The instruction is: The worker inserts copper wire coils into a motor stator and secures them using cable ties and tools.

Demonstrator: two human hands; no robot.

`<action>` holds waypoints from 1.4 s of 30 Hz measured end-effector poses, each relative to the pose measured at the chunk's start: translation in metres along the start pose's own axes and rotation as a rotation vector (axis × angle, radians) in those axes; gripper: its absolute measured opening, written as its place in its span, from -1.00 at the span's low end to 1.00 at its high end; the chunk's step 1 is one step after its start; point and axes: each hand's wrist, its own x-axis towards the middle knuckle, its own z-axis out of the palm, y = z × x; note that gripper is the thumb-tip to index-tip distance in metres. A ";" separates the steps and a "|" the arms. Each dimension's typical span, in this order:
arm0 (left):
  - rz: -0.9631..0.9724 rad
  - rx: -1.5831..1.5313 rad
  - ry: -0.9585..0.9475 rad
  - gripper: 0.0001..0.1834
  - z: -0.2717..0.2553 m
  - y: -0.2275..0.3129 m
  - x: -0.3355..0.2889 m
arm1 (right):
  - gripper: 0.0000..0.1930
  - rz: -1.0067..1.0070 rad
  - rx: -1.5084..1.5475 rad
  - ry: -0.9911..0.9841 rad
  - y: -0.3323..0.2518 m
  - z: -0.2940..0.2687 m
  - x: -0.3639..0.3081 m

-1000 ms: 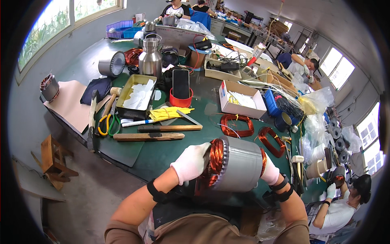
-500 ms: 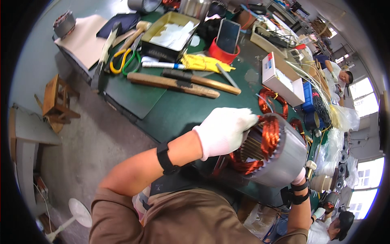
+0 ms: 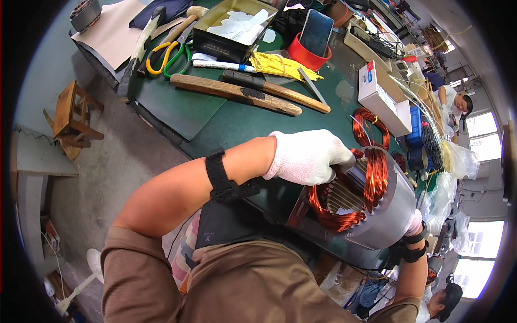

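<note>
A grey metal motor stator (image 3: 398, 207) lies on its side at the near edge of the green bench, its open end turned toward my left. Thick bundles of copper winding (image 3: 375, 180) loop out of its slots, and pale slot liners line the bore. My left hand (image 3: 309, 157), in a white knit glove, is closed with its fingertips on the copper coil at the upper rim of the opening. At the stator's far right side is my right hand (image 3: 413, 225), mostly hidden behind the body; its fingers do not show.
Loose copper coils (image 3: 371, 126) lie behind the stator, beside a white cardboard box (image 3: 377, 97). Farther back are two wooden-handled tools (image 3: 237, 94), scissors (image 3: 167, 59), yellow strips (image 3: 283, 65), a tray (image 3: 223, 46) of white paper pieces, and a phone (image 3: 316, 32) in a red ring. Co-workers are at far right.
The view has shifted, so the bench things sit farther right and higher. My left fingers have moved down from above the coil toward the bore opening. The stator stays beside my right hand.
</note>
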 end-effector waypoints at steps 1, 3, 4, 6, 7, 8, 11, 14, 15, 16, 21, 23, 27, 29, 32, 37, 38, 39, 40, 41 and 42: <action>0.002 -0.002 -0.003 -0.67 -0.001 0.003 0.000 | -0.68 0.005 -0.002 0.006 0.001 -0.001 -0.001; -0.061 0.165 -0.061 -0.63 0.000 0.007 0.001 | -0.68 0.016 -0.006 0.018 0.002 -0.004 -0.004; -0.059 0.316 -0.069 -0.64 0.003 0.007 0.003 | -0.69 0.022 -0.009 0.025 0.003 -0.005 -0.006; -0.047 0.452 -0.045 -0.67 0.005 0.016 0.001 | -0.69 0.035 -0.013 0.040 0.004 -0.007 -0.011; -0.038 0.591 -0.017 -0.71 0.007 0.019 0.001 | -0.69 0.041 -0.014 0.049 0.004 -0.007 -0.014; -0.033 0.589 -0.022 -0.71 0.011 0.019 0.001 | -0.69 0.048 -0.016 0.057 0.005 -0.008 -0.017; -0.048 0.669 0.073 -0.80 0.017 0.018 -0.002 | -0.69 0.050 -0.013 0.069 0.006 -0.005 -0.019; -0.044 0.765 0.110 -0.86 0.021 0.018 0.002 | -0.69 0.061 -0.015 0.084 0.007 -0.002 -0.025; -0.045 0.806 0.103 -0.86 0.020 0.021 0.003 | -0.70 0.063 -0.017 0.086 0.008 -0.002 -0.027; -0.045 0.848 0.097 -0.85 0.020 0.024 0.004 | -0.70 0.064 -0.019 0.088 0.008 -0.002 -0.029; 0.019 0.896 0.168 -0.84 0.020 0.029 0.006 | -0.70 0.073 -0.036 0.095 0.008 -0.004 -0.034; 0.024 0.910 0.161 -0.84 0.018 0.030 0.005 | -0.70 0.075 -0.042 0.095 0.007 -0.006 -0.034; 0.050 0.883 0.163 -0.84 0.019 0.026 0.004 | -0.71 0.079 -0.054 0.107 0.007 -0.009 -0.035; 0.052 0.866 0.189 -0.85 0.020 0.024 0.005 | -0.71 0.082 -0.060 0.116 0.008 -0.011 -0.036; 0.002 0.874 0.166 -0.88 0.020 0.023 0.005 | -0.71 0.092 -0.069 0.130 0.008 -0.016 -0.039; -0.161 0.489 0.228 -0.80 0.020 0.018 -0.002 | -0.72 0.097 -0.080 0.150 0.008 -0.023 -0.041; -0.158 0.488 0.225 -0.80 0.019 0.019 -0.003 | -0.72 0.101 -0.082 0.156 0.008 -0.025 -0.042; -0.195 0.429 0.202 -0.76 0.019 0.021 -0.004 | -0.72 0.104 -0.081 0.160 0.009 -0.025 -0.043; -0.232 0.370 0.180 -0.72 0.018 0.024 -0.006 | -0.72 0.107 -0.080 0.164 0.009 -0.025 -0.044; -0.234 0.369 0.176 -0.72 0.016 0.028 -0.007 | -0.72 0.111 -0.079 0.167 0.010 -0.025 -0.045; -0.239 0.329 0.177 -0.69 0.014 0.032 -0.008 | -0.72 0.117 -0.079 0.170 0.011 -0.025 -0.046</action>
